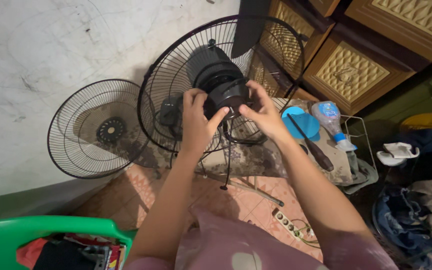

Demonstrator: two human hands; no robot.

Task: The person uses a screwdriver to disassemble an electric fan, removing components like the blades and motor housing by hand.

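A black fan motor housing (222, 85) sits in the middle of a round black wire rear grille (161, 65). Both of my hands are on the motor's front end. My left hand (197, 120) cups its left side with the thumb across the front. My right hand (263, 112) grips its right side, fingers curled over the top. A black fan blade (248, 30) sticks up behind the grille. The detached front grille (93, 130) leans against the white wall at the left.
A screwdriver with a dark handle (316, 147), a blue round cap (301, 122) and a plastic bottle (332, 120) lie on a patterned surface to the right. Carved wooden drawers (351, 70) stand behind. A power strip (290, 225) lies on the tiled floor. A green plastic rim (36, 227) is lower left; clothes are piled at right.
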